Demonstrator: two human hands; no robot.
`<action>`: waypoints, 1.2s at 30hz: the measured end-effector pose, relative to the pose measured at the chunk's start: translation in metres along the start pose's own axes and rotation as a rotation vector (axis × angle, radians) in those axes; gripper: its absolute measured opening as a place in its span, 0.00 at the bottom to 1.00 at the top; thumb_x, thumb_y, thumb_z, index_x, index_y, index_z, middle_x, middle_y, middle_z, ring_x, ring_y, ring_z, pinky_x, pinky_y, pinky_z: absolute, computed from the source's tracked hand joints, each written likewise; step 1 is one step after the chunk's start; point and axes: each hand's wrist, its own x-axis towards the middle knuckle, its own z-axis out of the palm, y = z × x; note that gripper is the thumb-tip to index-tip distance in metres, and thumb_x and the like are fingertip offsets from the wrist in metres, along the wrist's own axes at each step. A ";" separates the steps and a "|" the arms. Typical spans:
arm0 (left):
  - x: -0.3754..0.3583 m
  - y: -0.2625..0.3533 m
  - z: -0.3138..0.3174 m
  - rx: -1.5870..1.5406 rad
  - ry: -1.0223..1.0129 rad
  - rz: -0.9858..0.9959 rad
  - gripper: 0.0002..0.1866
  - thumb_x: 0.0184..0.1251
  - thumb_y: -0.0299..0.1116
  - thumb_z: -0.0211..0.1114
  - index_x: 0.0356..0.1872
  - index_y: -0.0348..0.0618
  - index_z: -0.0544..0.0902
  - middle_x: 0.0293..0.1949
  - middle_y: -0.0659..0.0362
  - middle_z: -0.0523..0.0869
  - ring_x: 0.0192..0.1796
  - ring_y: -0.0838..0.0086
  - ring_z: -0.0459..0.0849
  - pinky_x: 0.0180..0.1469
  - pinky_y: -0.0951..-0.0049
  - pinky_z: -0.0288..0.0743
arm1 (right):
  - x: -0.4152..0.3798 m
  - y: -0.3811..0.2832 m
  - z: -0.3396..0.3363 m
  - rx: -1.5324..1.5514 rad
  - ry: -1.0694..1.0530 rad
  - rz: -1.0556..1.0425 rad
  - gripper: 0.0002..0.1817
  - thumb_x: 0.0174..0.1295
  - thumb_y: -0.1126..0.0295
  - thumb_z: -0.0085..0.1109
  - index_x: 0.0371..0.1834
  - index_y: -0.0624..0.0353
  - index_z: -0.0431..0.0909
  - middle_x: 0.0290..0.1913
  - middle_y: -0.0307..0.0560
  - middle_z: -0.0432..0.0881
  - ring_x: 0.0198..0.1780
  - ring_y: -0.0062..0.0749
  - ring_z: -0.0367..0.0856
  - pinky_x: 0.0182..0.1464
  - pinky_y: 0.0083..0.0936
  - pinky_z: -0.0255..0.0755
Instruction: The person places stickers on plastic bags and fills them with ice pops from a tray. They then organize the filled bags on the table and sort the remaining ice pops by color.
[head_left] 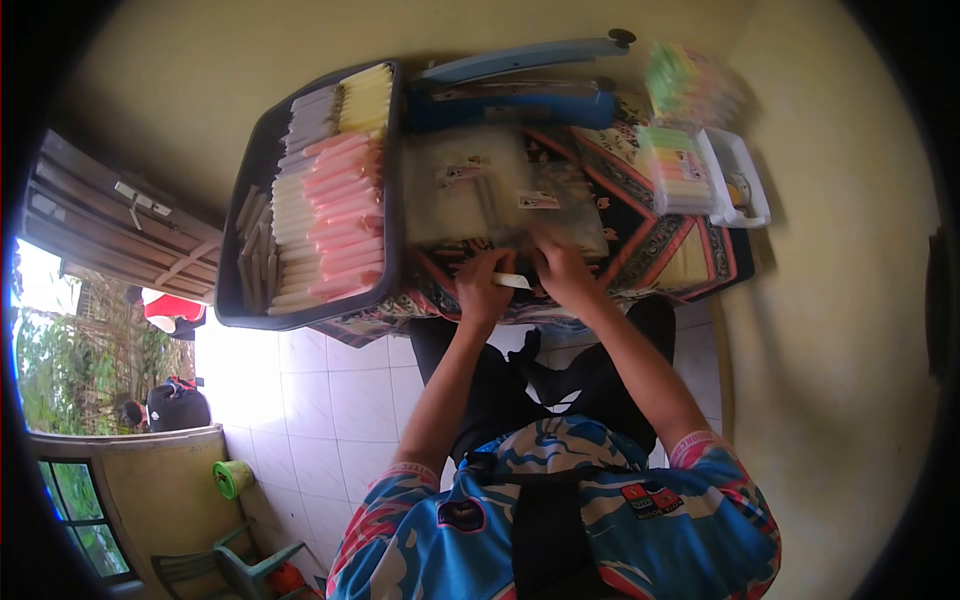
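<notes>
My left hand (483,284) is closed on a small white stick-like piece (512,281) that pokes out toward the right. Close beside it, my right hand (562,270) reaches to the near edge of the clear plastic bags (465,200), its fingertips smeared by motion. Labels show on the flat bags, which lie on the patterned cloth (640,180). Whether the right fingers grip a bag is not clear. At the left, a dark tray (391,240) holds rows of slim sticks: pink sticks (345,220), white, yellow and grey ones.
Behind the bags stands a long blue hand sealer (510,105) with its arm (520,62) raised. Filled packs of coloured sticks (675,170) sit at the right beside a white box (735,180). A wall borders the table; green chairs (245,560) stand lower left.
</notes>
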 end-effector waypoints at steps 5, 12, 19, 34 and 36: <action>-0.002 0.003 -0.003 -0.014 -0.082 -0.040 0.07 0.53 0.26 0.71 0.34 0.43 0.84 0.27 0.55 0.85 0.30 0.61 0.85 0.32 0.63 0.77 | -0.037 -0.054 -0.026 0.341 0.027 -0.017 0.17 0.57 0.73 0.65 0.50 0.63 0.79 0.33 0.48 0.83 0.32 0.32 0.83 0.39 0.27 0.76; 0.003 0.006 -0.002 -0.018 -0.030 -0.042 0.08 0.52 0.24 0.71 0.34 0.43 0.84 0.30 0.55 0.84 0.29 0.62 0.83 0.31 0.66 0.76 | -0.028 -0.056 -0.019 0.797 0.162 0.300 0.09 0.65 0.69 0.58 0.45 0.62 0.74 0.35 0.45 0.83 0.38 0.27 0.82 0.43 0.23 0.76; 0.003 0.005 -0.002 -0.038 -0.043 -0.072 0.06 0.55 0.23 0.70 0.34 0.41 0.84 0.32 0.55 0.83 0.28 0.63 0.80 0.31 0.68 0.74 | -0.047 -0.051 -0.055 0.986 -0.157 0.702 0.11 0.73 0.62 0.48 0.44 0.58 0.72 0.21 0.37 0.70 0.15 0.16 0.65 0.16 0.15 0.59; 0.002 0.002 -0.003 -0.053 -0.049 -0.010 0.07 0.54 0.20 0.69 0.34 0.40 0.84 0.32 0.54 0.84 0.34 0.59 0.84 0.37 0.65 0.77 | 0.002 -0.034 0.011 -0.279 0.087 -0.047 0.21 0.51 0.83 0.51 0.51 0.71 0.69 0.48 0.69 0.73 0.51 0.61 0.73 0.54 0.45 0.68; 0.004 0.004 -0.003 -0.040 -0.035 0.039 0.07 0.53 0.17 0.69 0.33 0.37 0.83 0.32 0.53 0.84 0.32 0.63 0.84 0.34 0.69 0.77 | 0.012 -0.023 0.021 -0.278 0.048 -0.007 0.22 0.52 0.81 0.51 0.53 0.71 0.69 0.49 0.71 0.73 0.54 0.61 0.73 0.54 0.45 0.68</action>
